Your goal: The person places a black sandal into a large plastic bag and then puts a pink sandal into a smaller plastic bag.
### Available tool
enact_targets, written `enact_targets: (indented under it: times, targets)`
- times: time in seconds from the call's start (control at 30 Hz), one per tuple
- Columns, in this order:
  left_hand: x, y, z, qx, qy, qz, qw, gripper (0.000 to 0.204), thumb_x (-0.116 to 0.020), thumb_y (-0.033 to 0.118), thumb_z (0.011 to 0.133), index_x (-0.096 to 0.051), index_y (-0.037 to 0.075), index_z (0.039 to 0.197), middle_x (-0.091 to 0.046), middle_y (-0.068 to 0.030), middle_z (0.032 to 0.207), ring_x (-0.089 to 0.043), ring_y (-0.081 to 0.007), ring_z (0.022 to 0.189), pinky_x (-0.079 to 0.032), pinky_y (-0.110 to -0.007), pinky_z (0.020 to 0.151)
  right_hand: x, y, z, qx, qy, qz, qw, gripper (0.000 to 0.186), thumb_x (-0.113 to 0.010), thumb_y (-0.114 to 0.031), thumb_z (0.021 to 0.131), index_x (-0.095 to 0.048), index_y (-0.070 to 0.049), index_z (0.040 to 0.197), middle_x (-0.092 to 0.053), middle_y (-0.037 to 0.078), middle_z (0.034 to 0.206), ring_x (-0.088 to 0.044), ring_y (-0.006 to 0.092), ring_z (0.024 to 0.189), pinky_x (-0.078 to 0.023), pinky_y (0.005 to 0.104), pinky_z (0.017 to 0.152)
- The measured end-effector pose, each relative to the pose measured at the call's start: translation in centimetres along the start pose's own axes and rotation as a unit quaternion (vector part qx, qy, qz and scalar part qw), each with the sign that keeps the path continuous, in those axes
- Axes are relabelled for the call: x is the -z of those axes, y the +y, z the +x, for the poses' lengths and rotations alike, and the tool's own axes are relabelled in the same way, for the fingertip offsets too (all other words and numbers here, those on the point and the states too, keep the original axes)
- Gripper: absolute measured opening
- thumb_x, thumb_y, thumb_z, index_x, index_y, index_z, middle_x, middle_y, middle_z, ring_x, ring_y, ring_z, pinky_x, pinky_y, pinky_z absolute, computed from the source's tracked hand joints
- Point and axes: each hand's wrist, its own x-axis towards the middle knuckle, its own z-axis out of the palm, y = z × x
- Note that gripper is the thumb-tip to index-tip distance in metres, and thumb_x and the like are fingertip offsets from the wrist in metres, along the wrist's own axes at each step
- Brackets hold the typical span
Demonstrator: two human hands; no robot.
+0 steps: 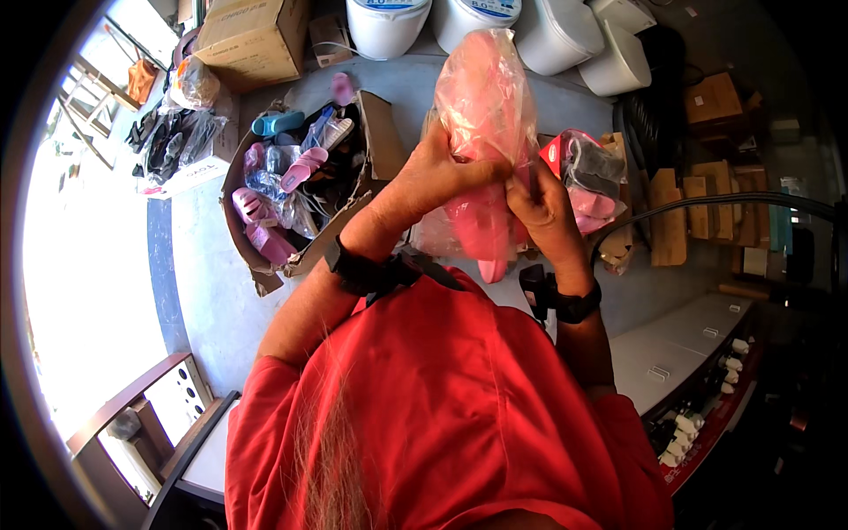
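A pair of pink slippers [481, 88] in a clear plastic bag is held up in front of me, with the bag reaching well above my fingers. My left hand [433, 181] is closed on its left side, the thumb pressed across the front. My right hand [545, 208] grips the right edge of the bag, thumb near the left thumb. Left of them stands an open cardboard box [382, 141] of loose slippers, mostly pink, purple and blue. To the right, bagged grey and pink slippers [594, 181] lie beside my right hand.
White toilets [552, 35] line the far side, next to a large closed carton [252, 44]. Black bagged footwear [181, 141] sits on a box at the far left. A black cable [707, 199] arcs in from the right, near stacked cartons [724, 208]. A grey cabinet [680, 340] stands at the lower right.
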Motion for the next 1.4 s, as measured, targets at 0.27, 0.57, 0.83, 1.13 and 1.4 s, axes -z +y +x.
enact_targets:
  times: [0.27, 0.57, 0.83, 1.13, 1.4]
  targets:
    - [1.1, 0.8, 0.1, 0.025, -0.073, -0.064, 0.995, 0.059, -0.061, 0.031, 0.085, -0.039, -0.002, 0.129, -0.052, -0.0091, 0.121, -0.048, -0.0153, 0.112, -0.037, -0.028, 0.097, -0.3, 0.7, 0.4, -0.013, 0.058, 0.132, 0.989, 0.042, -0.056, -0.027, 0.090, -0.051, -0.004, 0.125, -0.062, 0.005, 0.106, -0.055, 0.0103, 0.094, -0.044, 0.0249, 0.084]
    - [0.7, -0.1, -1.4, 0.022, -0.064, -0.216, 0.974, 0.080, -0.064, 0.048, 0.081, -0.034, -0.001, 0.136, -0.047, -0.0118, 0.129, -0.048, -0.0188, 0.117, -0.037, -0.031, 0.099, -1.3, -0.9, 0.3, -0.084, 0.047, 0.335, 0.937, 0.047, -0.051, -0.029, 0.093, -0.045, -0.003, 0.131, -0.052, 0.006, 0.124, -0.049, 0.0130, 0.111, -0.039, 0.0265, 0.094]
    - [0.9, 1.0, -1.9, 0.039, -0.066, -0.299, 0.951, 0.077, -0.065, 0.041, 0.082, -0.030, -0.001, 0.136, -0.047, -0.0130, 0.126, -0.048, -0.0208, 0.115, -0.041, -0.032, 0.096, -0.2, -1.9, -0.5, -0.054, -0.081, 0.293, 0.951, 0.066, -0.059, -0.035, 0.084, -0.034, -0.001, 0.136, -0.047, 0.007, 0.128, -0.044, 0.0161, 0.119, -0.034, 0.0308, 0.100]
    - [-0.3, 0.4, -1.6, 0.023, -0.030, -0.267, 0.963, 0.071, -0.062, 0.045, 0.084, -0.035, 0.002, 0.133, -0.050, -0.0106, 0.123, -0.050, -0.0193, 0.112, -0.042, -0.032, 0.094, -0.2, -1.4, -0.9, -0.064, -0.066, 0.238, 0.967, 0.063, -0.065, -0.022, 0.083, -0.037, -0.002, 0.135, -0.051, 0.006, 0.124, -0.050, 0.0136, 0.110, -0.041, 0.0282, 0.093]
    - [0.4, 0.1, -1.4, 0.076, -0.052, -0.353, 0.931, 0.062, -0.056, 0.046, 0.088, -0.043, 0.001, 0.129, -0.055, -0.0114, 0.121, -0.054, -0.0198, 0.109, -0.044, -0.033, 0.094, -0.8, 0.3, -0.9, -0.014, -0.009, 0.263, 0.965, 0.052, -0.060, -0.023, 0.089, -0.040, -0.003, 0.133, -0.056, 0.002, 0.112, -0.054, 0.0091, 0.094, -0.045, 0.0243, 0.079]
